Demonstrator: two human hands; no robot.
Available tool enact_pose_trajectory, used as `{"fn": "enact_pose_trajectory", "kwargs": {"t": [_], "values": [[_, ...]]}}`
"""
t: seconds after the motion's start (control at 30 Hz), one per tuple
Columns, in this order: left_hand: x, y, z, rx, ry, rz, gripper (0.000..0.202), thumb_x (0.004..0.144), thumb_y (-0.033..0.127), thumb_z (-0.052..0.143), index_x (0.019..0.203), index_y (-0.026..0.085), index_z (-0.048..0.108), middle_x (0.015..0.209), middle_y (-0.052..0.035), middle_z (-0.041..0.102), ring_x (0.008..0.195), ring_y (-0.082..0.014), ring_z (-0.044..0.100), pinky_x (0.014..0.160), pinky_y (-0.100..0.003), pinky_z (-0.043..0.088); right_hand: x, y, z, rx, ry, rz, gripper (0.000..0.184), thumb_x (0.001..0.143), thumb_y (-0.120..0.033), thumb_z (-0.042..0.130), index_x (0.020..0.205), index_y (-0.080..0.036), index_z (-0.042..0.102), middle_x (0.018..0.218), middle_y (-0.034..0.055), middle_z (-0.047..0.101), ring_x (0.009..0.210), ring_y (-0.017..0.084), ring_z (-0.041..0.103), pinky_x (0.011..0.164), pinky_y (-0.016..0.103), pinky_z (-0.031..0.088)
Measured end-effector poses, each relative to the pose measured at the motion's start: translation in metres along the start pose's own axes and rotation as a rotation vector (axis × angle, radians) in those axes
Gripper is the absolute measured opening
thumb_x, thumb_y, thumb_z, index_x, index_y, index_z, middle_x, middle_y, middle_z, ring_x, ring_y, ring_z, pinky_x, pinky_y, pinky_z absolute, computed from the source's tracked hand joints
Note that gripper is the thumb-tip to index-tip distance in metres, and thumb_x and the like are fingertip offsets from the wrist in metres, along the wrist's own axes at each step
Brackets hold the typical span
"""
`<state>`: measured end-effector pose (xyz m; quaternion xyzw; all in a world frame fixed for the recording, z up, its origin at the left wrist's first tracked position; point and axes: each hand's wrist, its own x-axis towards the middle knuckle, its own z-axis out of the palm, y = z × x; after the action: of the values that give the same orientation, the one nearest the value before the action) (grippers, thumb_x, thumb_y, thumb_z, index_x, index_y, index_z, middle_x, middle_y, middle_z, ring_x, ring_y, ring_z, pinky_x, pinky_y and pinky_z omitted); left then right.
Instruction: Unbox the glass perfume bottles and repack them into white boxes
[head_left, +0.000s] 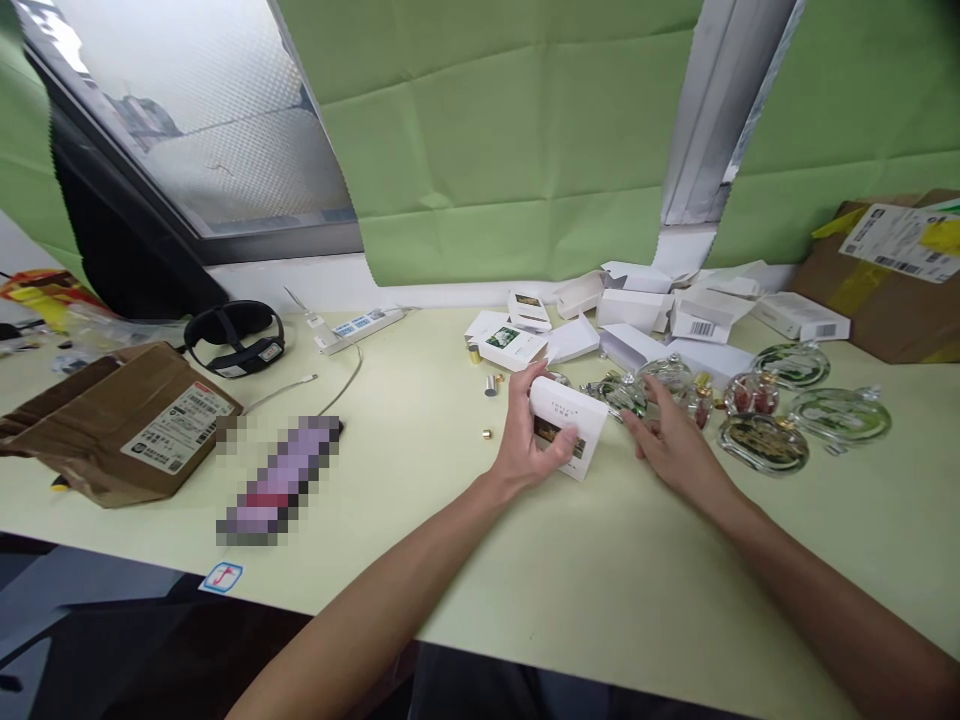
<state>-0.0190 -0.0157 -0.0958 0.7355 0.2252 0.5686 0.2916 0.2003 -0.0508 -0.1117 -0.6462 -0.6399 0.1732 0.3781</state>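
My left hand (529, 440) is wrapped round a small white printed box (585, 430), held tilted over the table with a dark picture on its face. Just right of the box, my right hand (675, 445) reaches over the glass bottles, fingers apart and thumb near the box's edge. A clear glass bottle (667, 372) lies beyond its fingertips; whether they touch it I cannot tell. Close by are an oval bottle with a dark pattern (763, 443), a green-patterned bottle (840, 413) and a reddish bottle (750, 395).
Several white boxes (637, 308) lie piled along the wall. Small metallic caps (490, 385) stand left of my hands. A cardboard carton (885, 280) is at the back right, another open carton (127, 430) at the left, near a blurred-out phone (285, 475) and a power strip (367, 328).
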Motion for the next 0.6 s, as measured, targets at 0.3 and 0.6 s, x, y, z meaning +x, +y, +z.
{"fn": "enact_pose_trajectory", "kwargs": {"t": [0.3,0.6], "values": [[0.0024,-0.0009,0.0046,0.183,0.073,0.052,0.109,0.055,0.057,0.086,0.144,0.03,0.029,0.128,-0.0099,0.034,0.121,-0.0301,0.039,0.105,-0.048,0.037,0.0023,-0.002,0.0039,-0.05,0.064,-0.064,0.057,0.095,-0.053,0.044,0.14,-0.018,0.048,0.094,0.0133,0.071,0.089,0.031,0.066,0.08,0.045,0.05],[0.0041,0.0041,0.0022,0.324,0.08,0.061,0.109,0.06,0.04,0.083,0.149,0.028,0.022,0.132,-0.0125,0.035,0.124,-0.0315,0.037,0.107,-0.05,0.035,0.0028,-0.0003,0.0039,-0.114,0.019,-0.062,0.057,0.098,-0.044,0.038,0.142,-0.009,0.045,0.097,0.0163,0.07,0.094,0.032,0.064,0.088,0.047,0.046]]}}
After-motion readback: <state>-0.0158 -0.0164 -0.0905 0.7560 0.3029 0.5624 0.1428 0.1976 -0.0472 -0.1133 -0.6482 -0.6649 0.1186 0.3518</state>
